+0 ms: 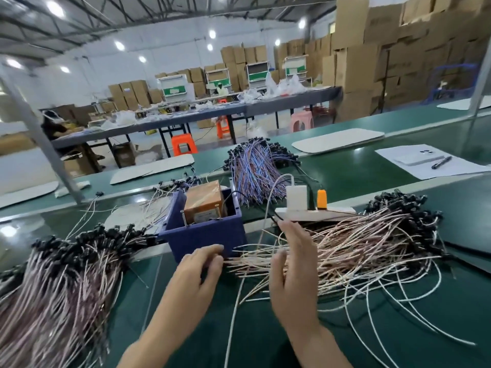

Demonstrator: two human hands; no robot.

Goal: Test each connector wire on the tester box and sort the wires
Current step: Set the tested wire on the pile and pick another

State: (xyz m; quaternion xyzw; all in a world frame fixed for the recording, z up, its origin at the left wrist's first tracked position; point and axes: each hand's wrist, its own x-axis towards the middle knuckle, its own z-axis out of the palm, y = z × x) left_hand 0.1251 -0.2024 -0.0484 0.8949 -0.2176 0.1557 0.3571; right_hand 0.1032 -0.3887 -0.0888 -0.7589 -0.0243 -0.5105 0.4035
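Observation:
A blue tester box (210,233) with an orange-brown unit (204,201) inside stands on the green table. My left hand (199,266) sits just in front of the box, its fingers curled at the bare ends of the pale wires; whether it holds one is unclear. My right hand (292,272) hovers over the right wire pile (372,243), fingers straight and relaxed, holding nothing. That pile has black connectors at its far right end. A second pile of pinkish wires (58,282) with black connectors lies at the left.
A bundle of blue and red wires (255,171) lies behind the box. A white power strip (316,211) carries a white adapter (296,197) and an orange plug (322,199). Papers with a pen (441,162) lie far right. A metal post (39,139) rises at left.

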